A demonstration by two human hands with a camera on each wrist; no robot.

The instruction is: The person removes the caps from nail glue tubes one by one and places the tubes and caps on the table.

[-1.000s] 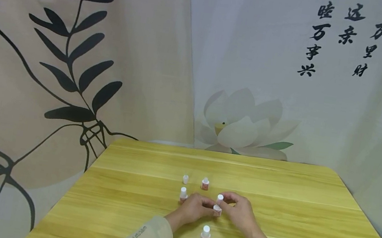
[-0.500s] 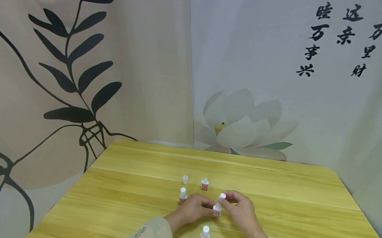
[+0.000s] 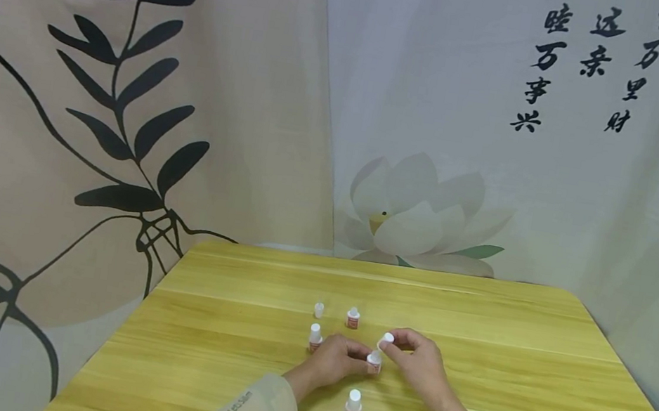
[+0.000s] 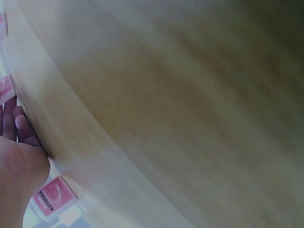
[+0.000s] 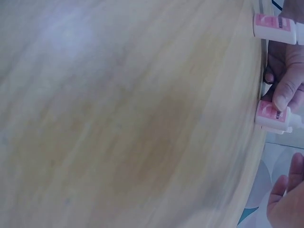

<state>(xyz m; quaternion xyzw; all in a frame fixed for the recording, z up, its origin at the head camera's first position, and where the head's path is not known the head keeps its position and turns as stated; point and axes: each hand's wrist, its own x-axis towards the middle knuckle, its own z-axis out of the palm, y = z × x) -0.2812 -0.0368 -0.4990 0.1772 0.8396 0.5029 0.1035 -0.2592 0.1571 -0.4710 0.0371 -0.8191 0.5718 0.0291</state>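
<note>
In the head view my left hand [image 3: 333,361] pinches a small white dropper bottle [image 3: 373,364] with a pink label, upright on the table. The right wrist view shows the thumb across the label and the bottle's bare nozzle [image 5: 295,120]. Just above and to the right, my right hand [image 3: 417,362] pinches a tilted white cap [image 3: 388,338], apart from the nozzle. Left of my left hand stands a capped bottle [image 3: 315,335], partly hidden by it. Another capped bottle [image 3: 353,406] stands nearer the front.
Farther back on the wooden table [image 3: 254,279] stand a small bottle [image 3: 354,319] without its tall cap and a loose white cap [image 3: 319,310] to its left. A printed curtain [image 3: 266,118] hangs behind the table's back edge.
The cap in my right hand has risen off the bottle, moved slightly up and right, and tilted. My left hand stays in place round the bottle.
</note>
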